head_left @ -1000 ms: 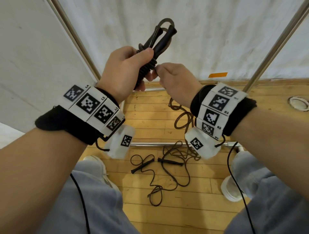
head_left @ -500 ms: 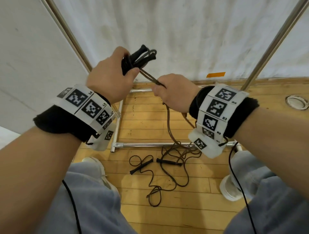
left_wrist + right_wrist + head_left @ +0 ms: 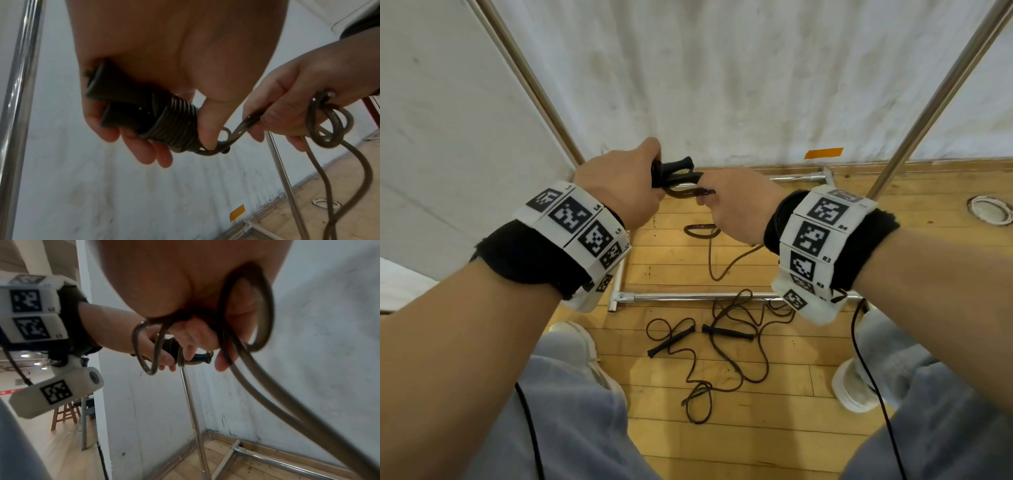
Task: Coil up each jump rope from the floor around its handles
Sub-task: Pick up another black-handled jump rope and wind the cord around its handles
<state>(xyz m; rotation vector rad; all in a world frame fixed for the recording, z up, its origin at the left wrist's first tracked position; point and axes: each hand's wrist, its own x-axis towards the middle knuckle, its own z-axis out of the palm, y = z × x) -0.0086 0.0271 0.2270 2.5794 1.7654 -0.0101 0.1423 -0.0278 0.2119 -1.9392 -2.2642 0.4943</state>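
My left hand [image 3: 619,188] grips the two black handles [image 3: 121,104] of a jump rope, held side by side, with several tight turns of dark rope [image 3: 176,125] coiled round them. The left thumb [image 3: 207,123] presses on the end of the coil. My right hand [image 3: 736,205] pinches the rope [image 3: 246,123] just beside the coil, and loose loops [image 3: 246,309] hang below its palm. The rest of that rope [image 3: 712,253] trails down to the floor. A second jump rope [image 3: 726,349] lies uncoiled on the wooden floor between my feet, its two black handles [image 3: 671,341] apart.
A chrome frame bar [image 3: 688,296] lies on the floor across the trailing rope, and slanted chrome poles [image 3: 928,102] rise on both sides. White fabric walls [image 3: 722,85] close the corner. My shoes [image 3: 854,387] stand on either side of the second rope. A round floor fitting [image 3: 991,210] is at right.
Both hands have dropped from chest height to lower and nearer the floor. The handles have tipped from upright to lying sideways. More of the rope has come up off the floor.
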